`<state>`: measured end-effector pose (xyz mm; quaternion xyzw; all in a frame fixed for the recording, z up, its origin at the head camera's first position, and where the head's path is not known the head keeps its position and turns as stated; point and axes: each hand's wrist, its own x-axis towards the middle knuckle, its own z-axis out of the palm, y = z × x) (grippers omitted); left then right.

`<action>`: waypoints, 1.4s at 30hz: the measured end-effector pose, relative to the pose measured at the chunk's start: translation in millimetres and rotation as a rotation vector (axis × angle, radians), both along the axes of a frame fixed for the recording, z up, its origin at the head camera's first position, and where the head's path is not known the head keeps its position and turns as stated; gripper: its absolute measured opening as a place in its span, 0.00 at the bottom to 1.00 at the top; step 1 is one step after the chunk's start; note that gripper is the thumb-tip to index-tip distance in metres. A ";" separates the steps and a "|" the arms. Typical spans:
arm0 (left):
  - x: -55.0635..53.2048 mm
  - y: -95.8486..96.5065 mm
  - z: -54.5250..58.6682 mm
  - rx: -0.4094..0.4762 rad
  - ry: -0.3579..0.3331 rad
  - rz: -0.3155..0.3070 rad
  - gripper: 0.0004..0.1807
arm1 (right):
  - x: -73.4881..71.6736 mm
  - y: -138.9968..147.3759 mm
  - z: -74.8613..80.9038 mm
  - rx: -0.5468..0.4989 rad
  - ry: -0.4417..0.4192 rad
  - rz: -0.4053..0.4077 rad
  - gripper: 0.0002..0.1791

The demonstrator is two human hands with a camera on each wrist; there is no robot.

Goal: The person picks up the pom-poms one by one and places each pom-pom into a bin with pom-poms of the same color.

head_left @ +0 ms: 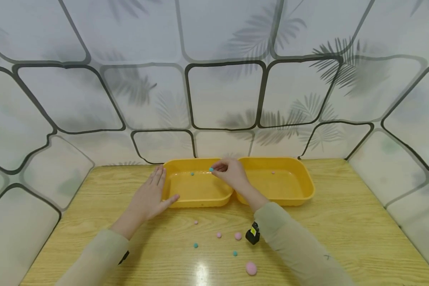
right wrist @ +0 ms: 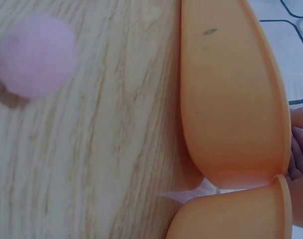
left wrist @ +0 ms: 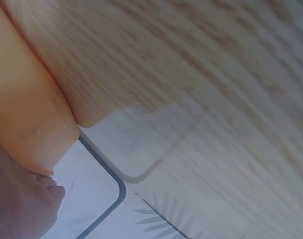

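Between thumb and fingertips, my right hand (head_left: 234, 174) pinches a small blue pom-pom (head_left: 211, 169) above the right side of the left yellow tray (head_left: 200, 203). My left hand (head_left: 148, 198) rests against that tray's left end, fingers straight and thumb spread along the front rim. Inside the left tray lies a small blue-green pom-pom (head_left: 192, 173). The right yellow tray (head_left: 293, 201) stands beside it and contains a tiny pink pom-pom (head_left: 273, 172). In the right wrist view, part of the right hand (right wrist: 301, 164) shows behind the trays; its fingertips are hidden there.
Several loose pom-poms lie on the wooden table (head_left: 157, 254) in front of the trays, among them a large pink one (head_left: 251, 268), a mid-sized pink one (head_left: 238, 236) and a blue-green one (head_left: 195, 245). A patterned curtain-like wall (head_left: 225, 95) rises behind the table.
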<state>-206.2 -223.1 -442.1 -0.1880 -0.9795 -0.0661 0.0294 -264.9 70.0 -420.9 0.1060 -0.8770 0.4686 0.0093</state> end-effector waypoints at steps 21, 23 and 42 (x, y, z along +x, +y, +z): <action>-0.6 1.6 1.9 0.005 0.003 -0.005 0.56 | 3.5 -5.6 -2.3 0.147 0.065 -0.019 0.08; -0.9 1.8 2.2 0.005 0.000 -0.006 0.56 | 4.2 -4.7 -1.4 0.118 0.058 -0.024 0.08; -1.1 1.5 2.9 0.017 -0.010 -0.004 0.56 | 9.5 15.8 16.5 -0.100 0.046 -0.008 0.10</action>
